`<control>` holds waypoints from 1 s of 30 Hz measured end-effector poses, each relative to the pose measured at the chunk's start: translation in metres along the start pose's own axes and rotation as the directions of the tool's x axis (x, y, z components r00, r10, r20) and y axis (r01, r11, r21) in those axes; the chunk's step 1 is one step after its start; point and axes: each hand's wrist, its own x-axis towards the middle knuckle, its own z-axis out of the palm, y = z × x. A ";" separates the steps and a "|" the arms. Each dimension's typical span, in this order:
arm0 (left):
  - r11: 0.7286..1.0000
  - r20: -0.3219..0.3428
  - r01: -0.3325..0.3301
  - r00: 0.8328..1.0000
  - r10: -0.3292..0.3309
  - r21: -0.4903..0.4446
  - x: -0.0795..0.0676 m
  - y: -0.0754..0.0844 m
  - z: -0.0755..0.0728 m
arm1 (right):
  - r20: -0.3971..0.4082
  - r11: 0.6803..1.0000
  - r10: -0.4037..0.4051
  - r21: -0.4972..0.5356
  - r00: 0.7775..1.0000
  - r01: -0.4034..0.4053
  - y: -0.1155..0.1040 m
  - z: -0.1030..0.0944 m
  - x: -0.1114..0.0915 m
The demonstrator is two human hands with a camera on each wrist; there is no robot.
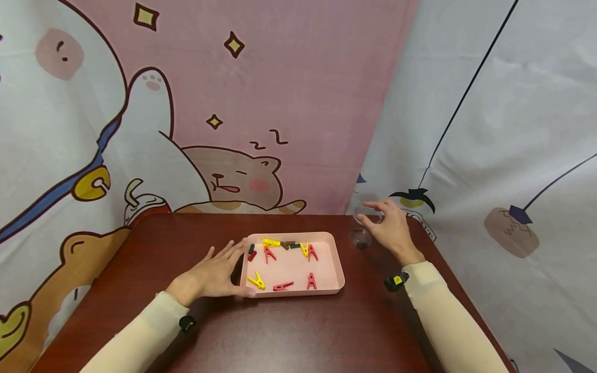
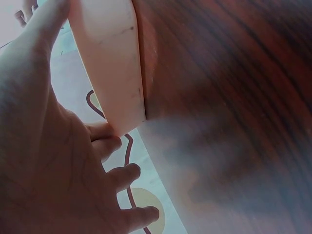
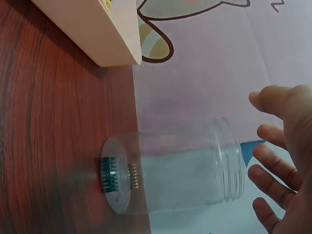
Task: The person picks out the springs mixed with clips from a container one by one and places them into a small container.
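A pink rectangular tray [image 1: 291,265] holds red clothespins [image 1: 311,281], yellow clothespins [image 1: 256,281] and several small green, brown and red pieces [image 1: 252,252], some coiled like springs. My left hand [image 1: 219,273] rests against the tray's left end, fingers spread, with the thumb at the near corner. In the left wrist view a fingertip touches the tray's wall [image 2: 109,58]. To the tray's right stands a clear jar [image 3: 175,170], upright and without a lid. At its bottom lie a green spring [image 3: 110,174] and a brownish spring [image 3: 133,176]. My right hand [image 1: 391,228] is at the jar's mouth, fingers apart and holding nothing.
Tray and jar stand on a dark reddish-brown table [image 1: 298,331]. Behind it hangs a cloth with cartoon animals [image 1: 242,176], reaching down to the table's back edge. The jar is close to that back edge, towards the right corner.
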 end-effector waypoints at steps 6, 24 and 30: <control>1.000 0.005 0.002 1.000 -0.002 -0.006 -0.001 0.002 -0.001 | 0.012 0.999 -0.041 0.018 0.999 0.041 -0.010 0.002 -0.003; 1.000 0.013 -0.001 1.000 0.001 0.003 0.000 0.001 -0.002 | 0.165 0.984 -0.166 -0.037 0.972 0.175 -0.062 0.020 -0.004; 1.000 0.009 -0.004 1.000 0.004 0.005 0.001 0.001 -0.002 | 0.198 0.973 -0.222 -0.017 0.955 0.230 -0.078 0.029 -0.002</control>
